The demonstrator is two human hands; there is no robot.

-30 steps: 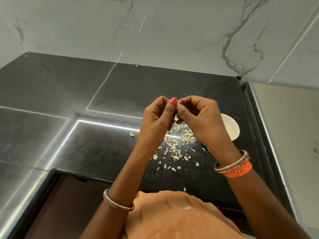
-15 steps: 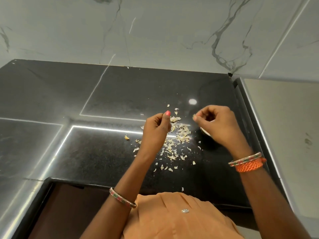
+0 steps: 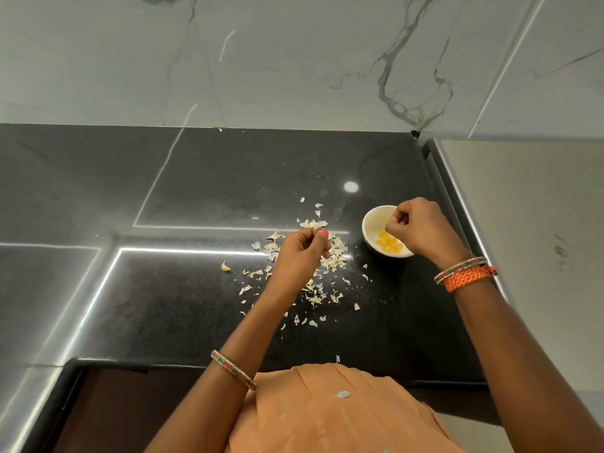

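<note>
Countertop point(image 3: 196, 305) peelings point(image 3: 334, 260) and bowl point(image 3: 372, 223) lie partly beneath hands point(image 3: 300, 253).

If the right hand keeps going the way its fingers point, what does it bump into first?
Probably the yellow pieces in the white bowl: the right hand points its curled fingers down into it, though its height above them is unclear.

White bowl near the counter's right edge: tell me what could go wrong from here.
The white bowl sits near the right edge of the black counter; the right hand over it could nudge it off. Peel scraps lie close beside it, so the left hand above them might flick some among the yellow pieces.
</note>
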